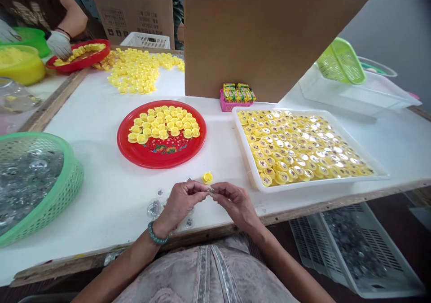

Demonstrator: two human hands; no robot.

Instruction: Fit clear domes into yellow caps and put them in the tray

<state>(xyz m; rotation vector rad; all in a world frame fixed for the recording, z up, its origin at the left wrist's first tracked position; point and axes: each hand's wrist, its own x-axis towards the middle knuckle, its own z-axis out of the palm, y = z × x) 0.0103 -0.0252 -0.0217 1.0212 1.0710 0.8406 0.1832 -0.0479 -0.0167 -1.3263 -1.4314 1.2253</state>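
White tabletop [107,222] with a scuffed wooden edge [198,235] right in front of me, and a big brown cardboard sheet [242,33] standing across the far side. Got my left hand [180,204] and right hand [237,203] meeting near that edge, thumbs and fingertips pinching a tiny greyish piece [210,189] between them. Too small to tell what it is, tbh. Just beyond my fingertips sits one small yellow plastic cup [207,177], and some loose clear plastic pieces [153,208] lie beside my left hand, partly hidden behind it.

Ahead and a bit left is a round red plastic tray [161,159] with a flower print, loaded with little yellow cup-and-saucer pieces [164,122]. Off to my right, a shallow white plastic tray [319,183] is packed with yellow cups under shiny round tops [296,148]. Way left there's a pale green mesh basket [72,177] full of clear bits, and up in the far left corner a co-worker's white-gloved hand [59,45] is over another red tray.
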